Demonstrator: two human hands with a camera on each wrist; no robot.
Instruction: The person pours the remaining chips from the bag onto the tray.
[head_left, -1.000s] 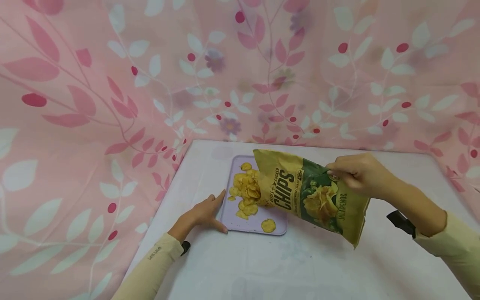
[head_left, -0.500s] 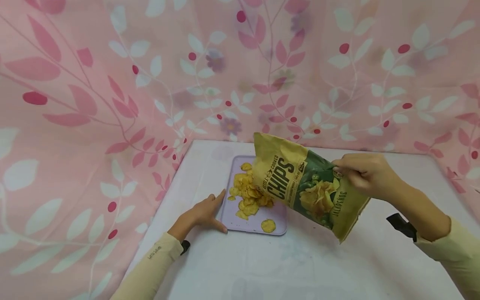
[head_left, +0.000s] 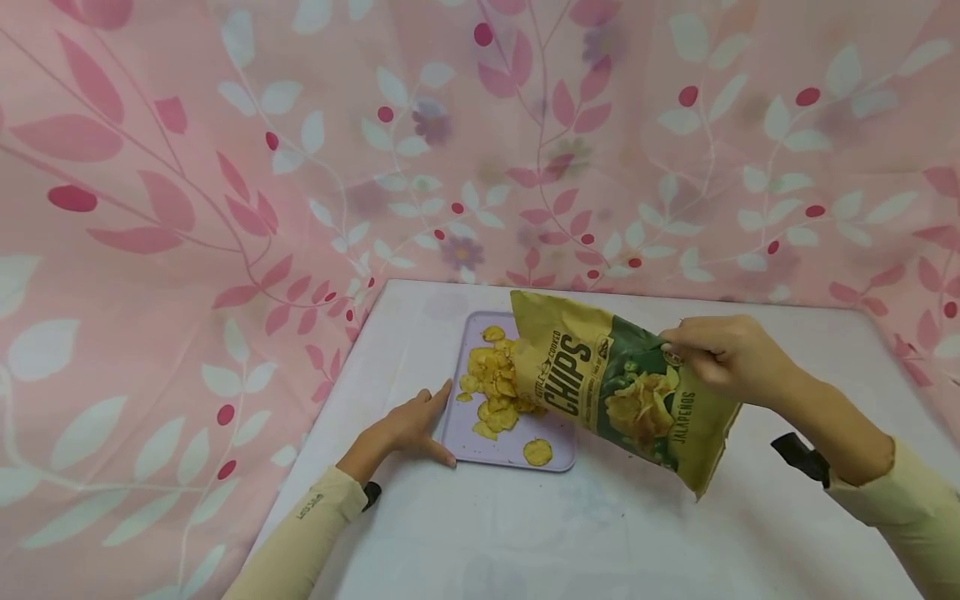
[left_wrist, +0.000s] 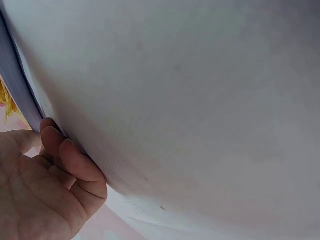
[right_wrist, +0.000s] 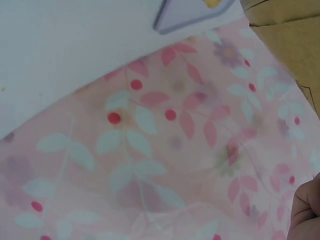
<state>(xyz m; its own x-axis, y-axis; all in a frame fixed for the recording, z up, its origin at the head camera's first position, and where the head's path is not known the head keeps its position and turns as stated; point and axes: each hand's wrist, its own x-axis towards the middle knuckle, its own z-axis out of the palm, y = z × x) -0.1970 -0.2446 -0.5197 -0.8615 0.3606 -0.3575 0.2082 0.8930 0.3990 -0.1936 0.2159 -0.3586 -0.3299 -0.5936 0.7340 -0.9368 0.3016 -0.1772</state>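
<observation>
In the head view a light purple tray (head_left: 468,450) lies on the white-covered table, bearing a heap of potato chips (head_left: 491,375) and one separate chip (head_left: 537,452) near its front edge. My left hand (head_left: 411,425) rests at the tray's left side, thumb and fingers spread around the front-left corner. The left wrist view shows the fingertips right at the tray's rim (left_wrist: 20,75). My right hand (head_left: 731,358) pinches a yellow-and-green chip bag (head_left: 641,400) near its bottom end. The bag hangs tilted, its mouth low over the tray's right part and facing the heap, hiding that part.
A pink cloth with leaf print (head_left: 570,150) hangs behind the table and along its left side. The white table cover (head_left: 525,533) extends in front of the tray and to its right. Small crumbs lie on it below the bag.
The bag's mouth end rose, then dropped back low over the tray in the right hand's grip. A few more chips show under the mouth. The left hand has stayed put.
</observation>
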